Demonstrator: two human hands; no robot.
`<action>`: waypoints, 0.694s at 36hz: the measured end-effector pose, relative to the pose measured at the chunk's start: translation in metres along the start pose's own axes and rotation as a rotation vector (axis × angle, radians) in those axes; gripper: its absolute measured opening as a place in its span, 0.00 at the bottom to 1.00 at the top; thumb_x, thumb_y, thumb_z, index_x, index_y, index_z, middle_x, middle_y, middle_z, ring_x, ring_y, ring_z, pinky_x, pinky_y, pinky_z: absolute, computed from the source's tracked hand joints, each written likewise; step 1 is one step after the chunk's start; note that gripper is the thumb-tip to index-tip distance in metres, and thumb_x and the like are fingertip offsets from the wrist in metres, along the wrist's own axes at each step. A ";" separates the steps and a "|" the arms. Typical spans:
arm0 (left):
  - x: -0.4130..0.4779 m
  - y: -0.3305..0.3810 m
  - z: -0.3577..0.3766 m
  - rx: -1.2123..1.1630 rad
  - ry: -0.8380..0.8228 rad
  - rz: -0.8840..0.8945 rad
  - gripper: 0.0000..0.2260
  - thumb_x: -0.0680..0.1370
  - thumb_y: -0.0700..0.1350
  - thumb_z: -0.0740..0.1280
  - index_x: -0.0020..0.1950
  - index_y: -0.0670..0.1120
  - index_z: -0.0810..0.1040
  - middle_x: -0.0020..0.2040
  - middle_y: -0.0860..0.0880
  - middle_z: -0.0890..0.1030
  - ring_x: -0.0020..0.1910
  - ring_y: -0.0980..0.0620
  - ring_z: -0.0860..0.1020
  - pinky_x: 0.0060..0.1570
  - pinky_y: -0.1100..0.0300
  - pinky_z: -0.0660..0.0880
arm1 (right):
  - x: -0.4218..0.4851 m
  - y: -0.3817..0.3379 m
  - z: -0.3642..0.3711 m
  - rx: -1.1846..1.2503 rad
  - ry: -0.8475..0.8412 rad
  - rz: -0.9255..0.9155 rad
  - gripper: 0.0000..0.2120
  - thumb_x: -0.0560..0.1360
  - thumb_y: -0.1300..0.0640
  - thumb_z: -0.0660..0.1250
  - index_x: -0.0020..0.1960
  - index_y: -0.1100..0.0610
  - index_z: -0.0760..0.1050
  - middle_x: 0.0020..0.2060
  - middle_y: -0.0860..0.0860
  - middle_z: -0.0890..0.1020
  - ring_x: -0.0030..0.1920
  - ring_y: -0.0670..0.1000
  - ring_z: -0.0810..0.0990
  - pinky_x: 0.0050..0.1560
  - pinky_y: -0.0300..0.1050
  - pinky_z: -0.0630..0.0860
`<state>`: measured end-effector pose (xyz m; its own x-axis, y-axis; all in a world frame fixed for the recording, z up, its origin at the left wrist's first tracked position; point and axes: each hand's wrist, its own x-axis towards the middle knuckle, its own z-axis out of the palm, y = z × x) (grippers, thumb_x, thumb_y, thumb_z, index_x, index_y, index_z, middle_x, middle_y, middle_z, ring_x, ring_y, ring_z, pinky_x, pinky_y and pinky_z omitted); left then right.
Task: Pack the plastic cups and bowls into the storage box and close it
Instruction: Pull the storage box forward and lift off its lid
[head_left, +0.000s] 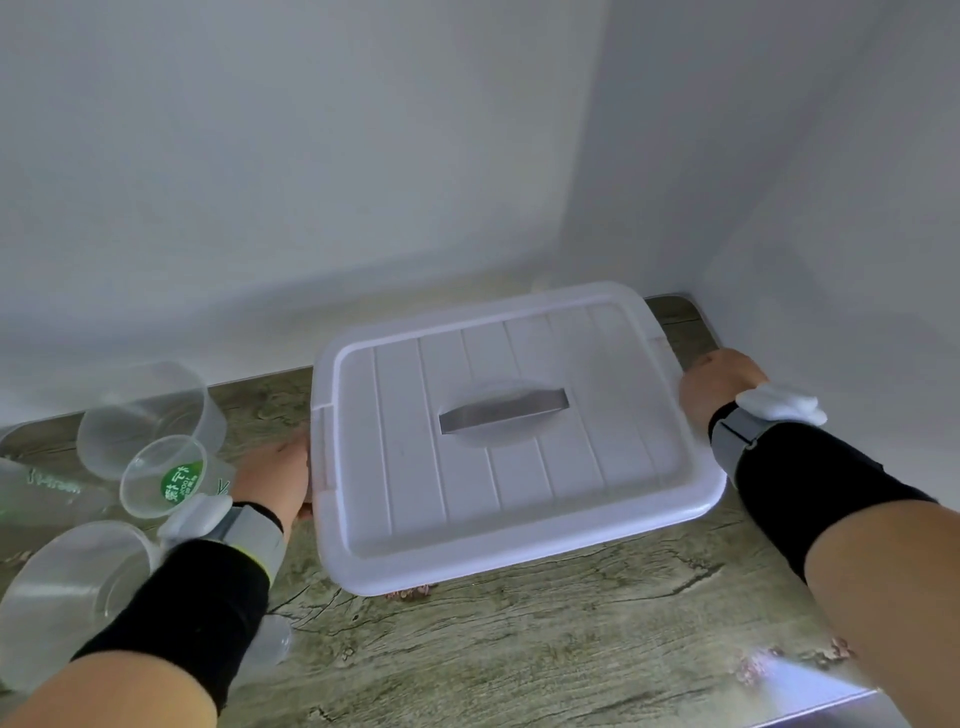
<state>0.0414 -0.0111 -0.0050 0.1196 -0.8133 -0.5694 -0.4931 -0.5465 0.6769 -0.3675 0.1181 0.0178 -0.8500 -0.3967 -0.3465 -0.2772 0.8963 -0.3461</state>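
Wood-grain table (519, 649), lidded storage box (509, 431) gripped between left hand (278, 480) and right hand (719, 382)

A table (519, 639) with a weathered wood-grain top, greenish grey and marked with dark cracks, fills the lower part of the view. Small reddish-brown specks (748, 667) sit near the table's right front edge. Plain white walls (311, 156) rise behind the table and meet in a corner at its far right.

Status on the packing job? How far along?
Nothing packed by the look of it: the clear cups and bowls sit on the table, left of the box. The lid is on. In hand: left hand and right hand at the box's ends. Left: open, load, close.
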 end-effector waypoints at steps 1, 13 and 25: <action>0.000 0.000 -0.001 0.001 -0.008 -0.007 0.16 0.80 0.51 0.64 0.36 0.45 0.78 0.31 0.45 0.81 0.27 0.47 0.76 0.32 0.56 0.76 | -0.001 -0.001 -0.001 -0.004 0.029 -0.018 0.16 0.80 0.57 0.58 0.63 0.64 0.77 0.59 0.64 0.81 0.59 0.66 0.79 0.54 0.53 0.74; -0.011 -0.017 -0.016 -0.143 -0.090 -0.123 0.10 0.84 0.42 0.60 0.59 0.42 0.79 0.53 0.37 0.84 0.41 0.42 0.83 0.35 0.50 0.82 | -0.121 -0.066 0.028 -0.174 -0.200 -0.945 0.22 0.80 0.53 0.61 0.73 0.48 0.71 0.65 0.49 0.78 0.65 0.54 0.73 0.67 0.52 0.71; -0.026 -0.035 -0.018 -0.056 -0.216 -0.076 0.09 0.84 0.41 0.63 0.55 0.39 0.81 0.40 0.41 0.84 0.34 0.45 0.82 0.38 0.49 0.83 | -0.125 -0.070 0.044 -0.528 -0.101 -1.057 0.19 0.79 0.53 0.62 0.70 0.48 0.71 0.64 0.49 0.73 0.61 0.55 0.72 0.61 0.50 0.73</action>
<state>0.0713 0.0257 -0.0055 -0.0354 -0.7109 -0.7025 -0.4406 -0.6198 0.6494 -0.2224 0.0958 0.0471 -0.0556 -0.9821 -0.1798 -0.9913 0.0758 -0.1077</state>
